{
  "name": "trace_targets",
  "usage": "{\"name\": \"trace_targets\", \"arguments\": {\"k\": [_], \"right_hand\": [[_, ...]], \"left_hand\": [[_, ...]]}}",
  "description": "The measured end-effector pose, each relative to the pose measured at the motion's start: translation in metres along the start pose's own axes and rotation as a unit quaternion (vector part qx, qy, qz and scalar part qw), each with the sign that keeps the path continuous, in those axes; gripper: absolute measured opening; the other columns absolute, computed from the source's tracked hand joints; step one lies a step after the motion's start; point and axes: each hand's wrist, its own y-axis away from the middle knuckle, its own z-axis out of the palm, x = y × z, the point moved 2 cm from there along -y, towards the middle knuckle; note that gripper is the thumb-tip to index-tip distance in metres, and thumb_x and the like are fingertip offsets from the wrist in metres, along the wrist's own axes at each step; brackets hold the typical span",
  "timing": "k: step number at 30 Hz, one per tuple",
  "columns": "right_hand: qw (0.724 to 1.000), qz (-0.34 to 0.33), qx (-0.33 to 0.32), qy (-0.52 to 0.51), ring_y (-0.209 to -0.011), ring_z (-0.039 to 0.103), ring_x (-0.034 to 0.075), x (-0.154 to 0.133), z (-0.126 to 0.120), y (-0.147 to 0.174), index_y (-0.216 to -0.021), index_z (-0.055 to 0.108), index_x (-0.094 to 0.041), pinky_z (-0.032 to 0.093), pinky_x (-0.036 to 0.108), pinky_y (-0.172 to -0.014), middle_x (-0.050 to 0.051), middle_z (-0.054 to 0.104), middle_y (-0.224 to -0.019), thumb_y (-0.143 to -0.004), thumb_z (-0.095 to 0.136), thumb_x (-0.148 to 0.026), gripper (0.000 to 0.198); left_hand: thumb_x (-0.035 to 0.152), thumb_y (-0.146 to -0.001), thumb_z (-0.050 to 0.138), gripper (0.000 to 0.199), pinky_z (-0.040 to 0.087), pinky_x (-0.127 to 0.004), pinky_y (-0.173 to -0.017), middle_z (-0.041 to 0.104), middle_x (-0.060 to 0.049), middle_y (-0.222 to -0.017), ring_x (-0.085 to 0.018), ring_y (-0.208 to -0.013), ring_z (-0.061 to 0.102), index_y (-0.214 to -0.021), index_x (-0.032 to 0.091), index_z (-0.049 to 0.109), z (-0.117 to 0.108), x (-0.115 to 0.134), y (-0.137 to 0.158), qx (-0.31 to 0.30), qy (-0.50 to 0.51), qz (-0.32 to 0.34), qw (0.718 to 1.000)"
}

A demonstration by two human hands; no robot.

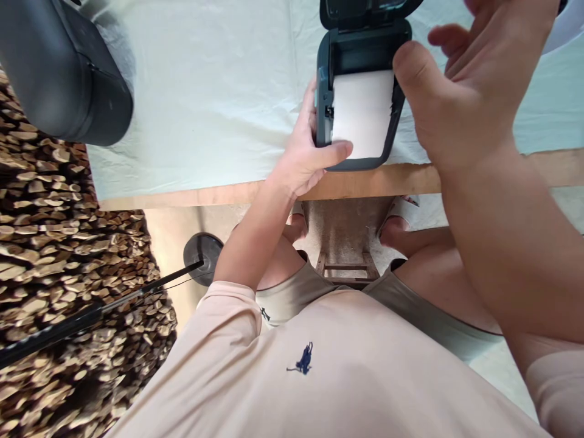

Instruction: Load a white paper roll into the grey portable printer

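A dark label printer (322,121) is held over the table's near edge with its lid (371,12) flipped up at the top of the view. White paper (362,112) fills much of its bay. My left hand (310,146) grips the printer's left side and lower corner, its thumb over the lower edge of the paper and its other fingers mostly hidden behind. At the right rim is my right hand (465,85), thumb tip overlapping the casing; I cannot tell whether it presses there. Its fingers are apart, partly cut off by the top of the frame, with nothing seen between them.
A pale cloth (205,91) covers the table, whose wooden edge (205,196) shows in front. A dark grey case (68,79) stands at the left. Below it are stacked firewood (59,243) and a black stand (203,258). Something white and round (566,27) shows at the upper right.
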Motion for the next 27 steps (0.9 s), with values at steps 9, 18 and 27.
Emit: {"name": "trace_targets", "arguments": {"k": [9, 18, 27], "right_hand": [[0.987, -0.034, -0.032, -0.153, -0.093, 0.036, -0.013, 0.000, 0.010, -0.019, -0.103, 0.027, -0.007, 0.040, 0.000, -0.084, -0.002, 0.033, -0.109, -0.065, 0.039, -0.047, 0.056], [0.980, -0.031, -0.080, -0.178, -0.087, 0.035, -0.015, 0.001, 0.008, -0.001, -0.102, 0.041, -0.015, 0.029, -0.008, -0.066, -0.004, 0.032, -0.106, -0.066, 0.031, -0.014, 0.037], [0.973, 0.051, -0.200, -0.107, -0.081, 0.031, -0.014, 0.003, 0.015, 0.003, -0.119, 0.016, -0.028, 0.033, -0.006, -0.060, -0.001, 0.029, -0.114, -0.064, 0.042, -0.050, 0.065]], "left_hand": [[-0.007, -0.051, 0.049, 0.083, 0.036, -0.031, -0.096, 0.051, 0.007, -0.107, -0.012, -0.111, 0.043, -0.116, 0.038, 0.027, 0.004, 0.001, 0.003, 0.044, 0.025, -0.023, 0.998], [-0.009, -0.055, 0.047, 0.084, 0.036, -0.036, -0.096, 0.052, 0.007, -0.101, -0.014, -0.113, 0.042, -0.119, 0.038, 0.020, 0.004, 0.000, 0.001, 0.005, 0.059, 0.008, 0.998], [0.022, -0.074, 0.038, 0.041, 0.038, -0.031, -0.093, 0.054, 0.001, -0.098, -0.017, -0.119, 0.034, -0.115, 0.025, 0.033, 0.005, 0.004, 0.000, -0.036, 0.086, 0.023, 0.995]]}}
